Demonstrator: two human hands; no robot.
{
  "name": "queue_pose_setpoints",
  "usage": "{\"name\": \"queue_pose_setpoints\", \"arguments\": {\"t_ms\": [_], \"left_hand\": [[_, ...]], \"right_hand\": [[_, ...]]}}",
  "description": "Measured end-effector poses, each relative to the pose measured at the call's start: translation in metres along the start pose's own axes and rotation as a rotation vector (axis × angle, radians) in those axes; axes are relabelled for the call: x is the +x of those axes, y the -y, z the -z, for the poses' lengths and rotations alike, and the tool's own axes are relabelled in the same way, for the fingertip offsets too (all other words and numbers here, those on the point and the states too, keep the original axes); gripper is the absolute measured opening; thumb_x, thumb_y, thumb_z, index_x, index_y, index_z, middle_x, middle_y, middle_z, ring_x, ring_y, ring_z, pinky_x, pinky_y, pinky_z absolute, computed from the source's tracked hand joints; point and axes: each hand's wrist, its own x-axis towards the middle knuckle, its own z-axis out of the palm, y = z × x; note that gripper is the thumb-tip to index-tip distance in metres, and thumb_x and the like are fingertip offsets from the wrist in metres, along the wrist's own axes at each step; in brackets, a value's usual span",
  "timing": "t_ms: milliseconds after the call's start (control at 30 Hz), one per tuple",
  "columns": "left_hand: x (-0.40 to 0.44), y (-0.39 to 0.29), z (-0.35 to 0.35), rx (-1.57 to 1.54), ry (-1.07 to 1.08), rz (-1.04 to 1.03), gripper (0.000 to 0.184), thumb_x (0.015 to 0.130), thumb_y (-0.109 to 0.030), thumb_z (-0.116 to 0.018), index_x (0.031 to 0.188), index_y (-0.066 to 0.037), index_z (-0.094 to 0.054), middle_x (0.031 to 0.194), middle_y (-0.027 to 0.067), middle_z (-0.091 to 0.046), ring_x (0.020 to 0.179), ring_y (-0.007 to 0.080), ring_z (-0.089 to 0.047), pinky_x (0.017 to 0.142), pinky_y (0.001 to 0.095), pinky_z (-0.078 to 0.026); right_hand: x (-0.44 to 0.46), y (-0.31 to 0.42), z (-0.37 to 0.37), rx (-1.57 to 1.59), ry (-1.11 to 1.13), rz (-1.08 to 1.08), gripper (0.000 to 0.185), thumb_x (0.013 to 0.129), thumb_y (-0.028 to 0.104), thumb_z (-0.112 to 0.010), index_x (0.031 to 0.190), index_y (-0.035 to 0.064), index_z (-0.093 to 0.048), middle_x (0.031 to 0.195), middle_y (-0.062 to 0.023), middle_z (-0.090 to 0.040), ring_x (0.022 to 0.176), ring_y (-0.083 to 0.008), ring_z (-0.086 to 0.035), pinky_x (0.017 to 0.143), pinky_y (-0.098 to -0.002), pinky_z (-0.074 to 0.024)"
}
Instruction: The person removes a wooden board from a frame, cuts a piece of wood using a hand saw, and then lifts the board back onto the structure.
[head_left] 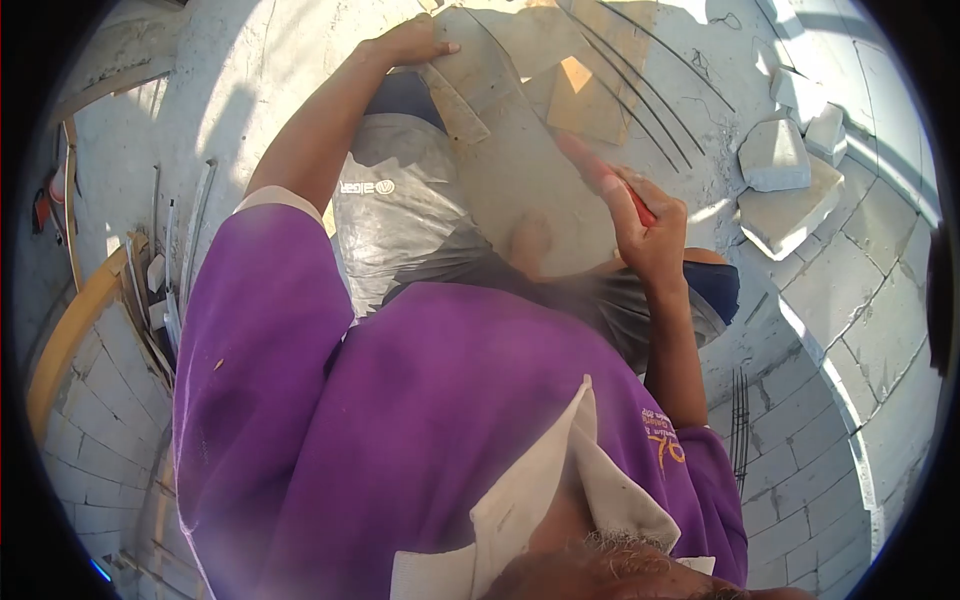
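My right hand is wrapped round the red handle of a hand saw. Its long blade runs up and to the left, partly blurred, over a thin board. At the top, my left hand grips the board near its upper left part, thumb pointing right. The fingers under that hand are hidden. The board lies between my bent legs, close to the grey trouser leg. A bare foot shows below the saw.
Brown sheet pieces and long thin rods lie on the concrete floor ahead. White broken blocks are piled at the right beside a block wall. At the left are a curved wooden edge and several metal strips.
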Motion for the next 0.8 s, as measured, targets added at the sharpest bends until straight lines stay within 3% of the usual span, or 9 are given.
{"name": "queue_pose_setpoints", "arguments": {"t_ms": [67, 100, 167, 400, 467, 500, 567, 633, 800], "left_hand": [[-0.006, 0.004, 0.017, -0.065, 0.069, 0.008, 0.083, 0.091, -0.056, -0.067, 0.132, 0.014, -0.048, 0.123, 0.0313, -0.065, 0.113, 0.0376, -0.067, 0.098, 0.0415, -0.051], [-0.014, -0.002, 0.024, -0.19, 0.144, -0.028, 0.083, 0.091, -0.056, -0.067, 0.131, 0.014, -0.048, 0.123, 0.0315, -0.065, 0.113, 0.0374, -0.067, 0.099, 0.0416, -0.051], [-0.031, -0.021, 0.037, -0.322, 0.217, -0.103, 0.087, 0.09, -0.059, -0.067, 0.13, 0.016, -0.048, 0.121, 0.032, -0.065, 0.112, 0.0374, -0.067, 0.099, 0.0422, -0.051], [-0.019, -0.016, 0.027, -0.085, 0.131, -0.016, 0.09, 0.089, -0.061, -0.066, 0.131, 0.017, -0.049, 0.127, 0.0336, -0.062, 0.12, 0.0394, -0.063, 0.102, 0.0428, -0.048], [-0.018, -0.009, 0.014, -0.089, 0.081, -0.034, 0.09, 0.089, -0.062, -0.066, 0.13, 0.016, -0.05, 0.127, 0.0334, -0.062, 0.121, 0.04, -0.062, 0.104, 0.0436, -0.046], [-0.006, 0.005, 0.004, -0.014, -0.002, -0.045, 0.089, 0.089, -0.062, -0.066, 0.13, 0.015, -0.05, 0.128, 0.0333, -0.061, 0.122, 0.0399, -0.061, 0.104, 0.0436, -0.046], [-0.024, -0.013, 0.024, -0.138, 0.078, -0.054, 0.086, 0.09, -0.062, -0.066, 0.13, 0.013, -0.051, 0.128, 0.0334, -0.061, 0.122, 0.0399, -0.061, 0.105, 0.0436, -0.045], [-0.006, 0.004, 0.013, -0.145, 0.089, 0.03, 0.085, 0.089, -0.062, -0.066, 0.13, 0.012, -0.051, 0.127, 0.0327, -0.062, 0.12, 0.0393, -0.062, 0.103, 0.0428, -0.046], [-0.007, -0.006, 0.012, -0.123, 0.099, 0.063, 0.084, 0.088, -0.056, -0.07, 0.13, 0.015, -0.05, 0.131, 0.0312, -0.061, 0.125, 0.0385, -0.06, 0.106, 0.0432, -0.046]], "right_hand": [[0.02, -0.001, -0.013, -0.022, 0.155, -0.098, 0.03, 0.096, 0.019, -0.067, 0.118, -0.0006, -0.072, 0.077, -0.0171, -0.071, 0.062, -0.0145, -0.062, 0.061, -0.0312, -0.0507], [0.014, 0.006, -0.003, -0.034, -0.061, -0.08, 0.031, 0.095, 0.021, -0.068, 0.118, 0.0, -0.072, 0.076, -0.0216, -0.07, 0.059, -0.0195, -0.063, 0.061, -0.0334, -0.0509], [-0.016, 0.005, 0.0, -0.118, -0.034, -0.069, 0.031, 0.095, 0.021, -0.068, 0.118, -0.0001, -0.072, 0.073, -0.0196, -0.068, 0.059, -0.0181, -0.062, 0.061, -0.0326, -0.0506], [0.003, -0.015, -0.026, 0.029, -0.1, -0.063, 0.03, 0.095, 0.02, -0.069, 0.115, -0.0029, -0.072, 0.073, -0.0202, -0.069, 0.062, -0.0255, -0.069, 0.06, -0.0339, -0.0523], [0.03, -0.018, -0.06, -0.271, 0.122, -0.013, 0.03, 0.1, 0.014, -0.062, 0.119, -0.0071, -0.07, 0.098, -0.0169, -0.076, 0.092, -0.0174, -0.071, 0.085, -0.0297, -0.0548], [0.041, -0.013, -0.057, -0.262, 0.108, 0.018, 0.03, 0.1, 0.014, -0.062, 0.119, -0.0071, -0.07, 0.098, -0.0169, -0.076, 0.092, -0.0174, -0.071, 0.085, -0.0297, -0.0548], [0.024, -0.003, -0.033, -0.213, 0.149, -0.144, 0.03, 0.101, 0.014, -0.061, 0.119, -0.0076, -0.07, 0.099, -0.0166, -0.076, 0.091, -0.0178, -0.071, 0.085, -0.0301, -0.0549], [-0.007, 0.001, -0.006, -0.004, -0.059, -0.035, 0.029, 0.096, 0.015, -0.068, 0.116, -0.0047, -0.071, 0.076, -0.0183, -0.073, 0.065, -0.0166, -0.07, 0.06, -0.0319, -0.0524], [0.003, -0.03, -0.042, -0.065, -0.069, -0.007, 0.029, 0.096, 0.015, -0.067, 0.117, -0.0045, -0.07, 0.074, -0.016, -0.071, 0.062, -0.0147, -0.067, 0.06, -0.0304, -0.0514]]}}
